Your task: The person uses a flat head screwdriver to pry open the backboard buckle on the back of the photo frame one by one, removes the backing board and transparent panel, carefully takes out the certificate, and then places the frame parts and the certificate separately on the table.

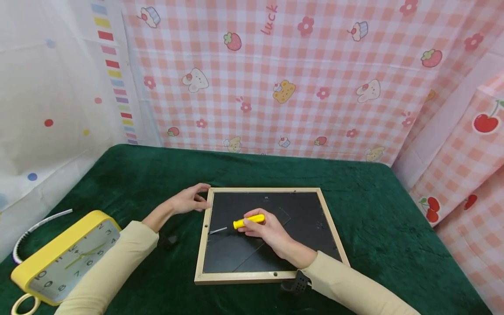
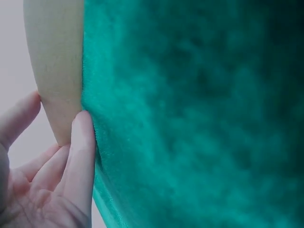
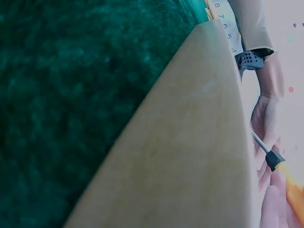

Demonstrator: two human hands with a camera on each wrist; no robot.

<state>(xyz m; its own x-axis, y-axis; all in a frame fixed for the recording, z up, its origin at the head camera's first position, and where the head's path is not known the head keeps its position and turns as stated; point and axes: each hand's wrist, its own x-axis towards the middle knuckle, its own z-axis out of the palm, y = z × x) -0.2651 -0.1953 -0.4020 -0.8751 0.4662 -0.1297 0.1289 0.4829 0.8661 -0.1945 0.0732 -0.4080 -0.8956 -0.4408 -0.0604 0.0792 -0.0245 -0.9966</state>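
A picture frame (image 1: 236, 277) of pale wood lies face down on the green cloth, its black backing board (image 1: 236, 205) upward. At the frame's far left corner my left hand (image 1: 189, 200) grips the edge. The left wrist view shows thumb and fingers on either side of that wooden corner (image 2: 57, 61). My right hand (image 1: 271, 234) holds a yellow-handled screwdriver (image 1: 257, 218) over the board. Its metal shaft points left, with the tip right at the inner edge of the left rail. In the right wrist view, the screwdriver's dark collar (image 3: 274, 160) shows past the frame's side.
A yellow alarm clock (image 1: 63, 249) with a ring lies tilted at the left, beside my left forearm. Behind it curves a white and black cord-like strip (image 1: 33, 232). Green cloth (image 1: 378, 210) covers the table. A pink checked curtain (image 1: 256, 65) hangs at the back.
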